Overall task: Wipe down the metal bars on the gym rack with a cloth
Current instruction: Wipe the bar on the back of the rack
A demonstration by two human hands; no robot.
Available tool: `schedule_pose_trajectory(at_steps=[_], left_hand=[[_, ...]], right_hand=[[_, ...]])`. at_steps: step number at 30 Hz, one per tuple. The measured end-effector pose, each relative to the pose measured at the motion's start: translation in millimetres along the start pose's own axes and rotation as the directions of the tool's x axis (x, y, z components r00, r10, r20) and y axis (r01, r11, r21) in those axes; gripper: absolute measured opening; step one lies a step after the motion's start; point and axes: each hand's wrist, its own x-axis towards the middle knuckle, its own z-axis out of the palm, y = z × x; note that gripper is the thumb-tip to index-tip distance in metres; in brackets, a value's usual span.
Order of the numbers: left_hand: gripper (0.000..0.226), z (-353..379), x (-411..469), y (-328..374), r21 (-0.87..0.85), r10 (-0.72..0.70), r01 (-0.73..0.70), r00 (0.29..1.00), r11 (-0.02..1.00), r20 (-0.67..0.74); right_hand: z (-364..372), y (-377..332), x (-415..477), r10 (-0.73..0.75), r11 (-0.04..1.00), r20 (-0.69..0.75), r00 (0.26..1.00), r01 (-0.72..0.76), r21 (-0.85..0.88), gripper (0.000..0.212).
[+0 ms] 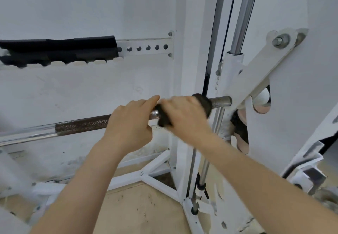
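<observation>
While the left hand (131, 122) curls around the metal bar (82, 124), the right hand (184, 113), just beside it, clenches a dark cloth (203, 103) wrapped over the bar near the rack post (192, 50).

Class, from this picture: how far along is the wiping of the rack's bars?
Done: nothing shows as cleaned. In hand: the right hand grips a dark cloth round the horizontal bar near its right end, the left hand holding the bar beside it. Left: probably the bar's left stretch and the upright chrome rod.
</observation>
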Motion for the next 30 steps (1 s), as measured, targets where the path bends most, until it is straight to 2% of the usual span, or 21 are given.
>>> schedule_pose_trajectory(at_steps=[3,6,8,10,13,14,16,19,22,24,25,26,27,28,30], left_hand=[[0.06,11,3,11,0.108,-0.006,0.013,0.998,0.994,-0.059],[0.056,14,8,24,-0.032,-0.034,0.031,0.992,0.999,-0.125],[0.057,14,14,39,-0.235,-0.036,-0.01,0.981,0.972,-0.191],[0.054,16,22,55,-0.377,-0.035,-0.058,0.971,0.925,-0.235],[0.051,19,36,74,-0.357,-0.001,-0.092,0.968,0.929,-0.252],[0.048,19,42,79,-0.351,-0.003,-0.079,0.974,0.933,-0.226],[0.045,17,52,91,-0.342,0.013,-0.047,0.995,0.939,-0.103],[0.041,11,60,109,-0.307,0.016,0.006,0.998,0.952,0.068],[0.032,9,69,119,-0.277,-0.024,0.056,0.993,0.959,0.117],[0.022,13,80,127,-0.194,-0.016,0.038,0.993,0.98,0.115],[0.021,18,86,133,-0.126,0.015,-0.003,0.995,0.992,0.096],[0.019,22,91,139,-0.063,0.047,-0.043,0.997,0.997,0.066],[0.016,26,94,145,-0.031,0.064,-0.063,0.998,0.998,0.029],[0.013,29,94,149,-0.026,0.067,-0.068,0.998,0.997,-0.006],[0.012,35,93,154,-0.041,0.066,-0.069,0.995,0.997,-0.072]], right_hand=[[-11,68,-23,0.275,0.956,0.08,0.958,-0.264,-0.128,0.032],[-2,41,-13,0.452,0.888,-0.001,0.892,-0.45,-0.092,0.019],[7,2,-5,0.417,0.908,-0.035,0.908,-0.418,-0.022,0.022],[14,-15,-13,0.319,0.947,-0.045,0.947,-0.316,0.067,0.029],[5,12,-24,0.174,0.969,-0.068,0.982,-0.159,0.191,0.043],[0,22,-28,0.167,0.95,-0.054,0.984,-0.146,0.276,0.049],[-6,35,-41,0.232,0.867,-0.035,0.972,-0.19,0.461,0.06],[-6,28,-62,0.409,0.717,-0.022,0.912,-0.306,0.626,0.073],[-13,17,-77,0.56,0.503,-0.002,0.828,-0.338,0.796,0.066],[-25,11,-85,0.692,0.259,0.113,0.713,-0.391,0.883,0.054],[-32,12,-86,0.734,0.097,0.235,0.637,-0.441,0.892,0.048],[-37,15,-84,0.726,-0.107,0.4,0.559,-0.483,0.869,0.045],[-40,20,-82,0.658,-0.309,0.562,0.502,-0.5,0.809,0.043],[-41,26,-79,0.566,-0.455,0.665,0.487,-0.488,0.745,0.04],[-40,39,-70,0.437,-0.671,0.741,0.51,-0.363,0.646,0.036]])
